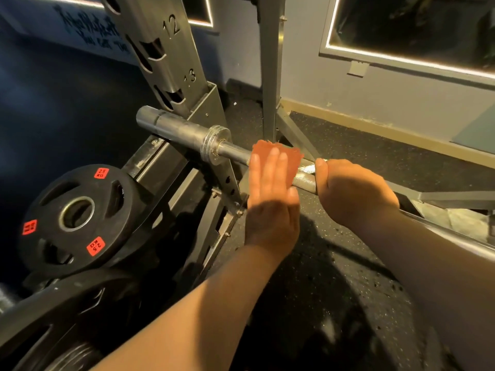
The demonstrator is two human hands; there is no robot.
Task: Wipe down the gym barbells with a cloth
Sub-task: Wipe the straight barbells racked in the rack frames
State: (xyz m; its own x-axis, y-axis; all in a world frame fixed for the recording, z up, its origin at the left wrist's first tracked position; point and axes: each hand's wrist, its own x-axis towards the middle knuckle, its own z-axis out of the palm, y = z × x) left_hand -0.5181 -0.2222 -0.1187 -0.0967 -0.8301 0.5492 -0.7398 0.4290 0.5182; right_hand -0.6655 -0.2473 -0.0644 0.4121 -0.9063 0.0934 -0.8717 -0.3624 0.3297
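A steel barbell (184, 131) lies across the rack, its bare sleeve end pointing up-left and its knurled shaft running down-right under my arms. An orange-red cloth (292, 156) is draped over the shaft just right of the collar. My left hand (272, 199) lies flat on the cloth with straight fingers, pressing it onto the bar. My right hand (353, 191) grips the knurled shaft right beside the cloth, fingers curled round it.
A grey numbered rack upright (166, 57) stands behind the sleeve. Black weight plates with red labels (77, 218) hang at the lower left. A second steel post (270, 84) rises behind the cloth. Black rubber floor and a grey wall with a lit mirror frame (412, 57) lie beyond.
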